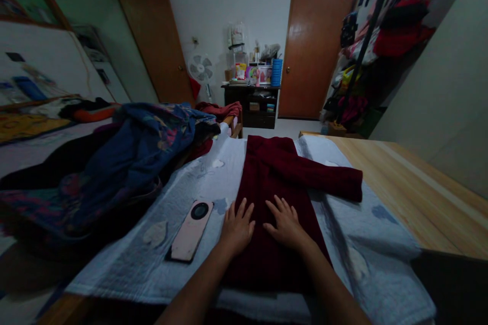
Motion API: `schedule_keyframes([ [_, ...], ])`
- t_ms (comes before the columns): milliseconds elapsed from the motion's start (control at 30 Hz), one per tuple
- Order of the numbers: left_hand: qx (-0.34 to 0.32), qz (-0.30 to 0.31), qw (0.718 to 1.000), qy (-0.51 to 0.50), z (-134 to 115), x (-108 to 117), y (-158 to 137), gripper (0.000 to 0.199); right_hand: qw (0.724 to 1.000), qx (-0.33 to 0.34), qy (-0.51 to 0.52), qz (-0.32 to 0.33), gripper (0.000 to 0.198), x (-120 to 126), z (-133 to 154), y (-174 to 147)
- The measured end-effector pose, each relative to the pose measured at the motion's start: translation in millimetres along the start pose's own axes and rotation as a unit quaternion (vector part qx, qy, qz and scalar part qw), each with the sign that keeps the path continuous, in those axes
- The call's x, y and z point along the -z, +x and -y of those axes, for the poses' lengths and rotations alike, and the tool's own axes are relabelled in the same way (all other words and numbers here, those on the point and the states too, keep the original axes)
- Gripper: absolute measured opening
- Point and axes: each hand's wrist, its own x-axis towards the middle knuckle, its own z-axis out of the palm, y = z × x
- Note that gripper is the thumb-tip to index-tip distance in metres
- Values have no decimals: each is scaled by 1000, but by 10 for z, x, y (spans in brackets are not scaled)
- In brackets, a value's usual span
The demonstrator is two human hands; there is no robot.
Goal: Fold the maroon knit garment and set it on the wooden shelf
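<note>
Stretching under and beside everything here is a light brown wooden desk (pixel 427 177), bare along its right side. On it lies a wide, pale blue-grey cloth (pixel 129 269) with light and dark patches. At the left sits a big, messy pile of clothes (pixel 141 152), with a blue flowery one on top. Next in size is a dark red, long-sleeved cloth top (pixel 263 183), lying on the pale cloth, right in front of the person. One dark red sleeve (pixel 324 175) sticks out to the right.

Both bare hands rest on the top, side by side, the left hand (pixel 238 226) near its left edge and the right hand (pixel 284 223) nearer the middle. The fingers are spread a little and pinch nothing. For a good, smooth job, flat hands and a soft, even push from the middle outward seem best, so no bumps bunch up. Smallest is a pale pink phone (pixel 192 233) with a round black camera ring, just left of the left hand.
</note>
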Motion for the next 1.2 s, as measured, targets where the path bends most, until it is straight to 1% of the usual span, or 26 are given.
schedule_keyframes([
  [100, -31, -27, 999, -7, -6, -8, -71, 51, 1000, 0, 0, -15, 72, -70, 0, -53],
  [167, -51, -35, 998, -16, -10, -19, -92, 49, 999, 6, 2, -32, 70, -111, -12, -64],
  [267, -69, -30, 997, -22, -13, -44, -92, 45, 998, 18, 11, -58, 66, -151, -40, -72],
  [400, -86, -14, 996, -15, -19, -45, -72, 43, 997, 29, 22, -74, 61, -173, -76, -85],
  [533, -75, 17, 997, -20, -69, 39, -75, 45, 996, 38, 23, -77, 57, -180, -99, -95],
  [600, -67, 27, 997, -26, -110, 80, -94, 50, 996, 43, 22, -76, 57, -175, -104, -102],
  [733, -62, 22, 997, -35, -169, 81, -148, 61, 995, 53, 23, -82, 55, -177, -113, -126],
  [800, -58, 16, 997, -40, -176, 56, -171, 63, 993, 63, 33, -93, 54, -202, -129, -148],
  [900, -53, 8, 997, -56, -169, 44, -184, 61, 986, 73, 72, -129, 59, -267, -181, -205],
  [1000, -55, 5, 994, -89, -158, 91, -178, 58, 977, 84, 112, -160, 57, -325, -253, -301],
  [1100, -70, 18, 987, -147, -161, 190, -191, 53, 970, 111, 126, -174, 44, -336, -301, -428],
  [1167, -100, 36, 971, -216, -182, 275, -229, 49, 967, 127, 130, -181, 36, -318, -307, -516],
  [1200, -115, 46, 958, -259, -198, 321, -256, 46, 966, 130, 133, -182, 32, -305, -305, -556],
])
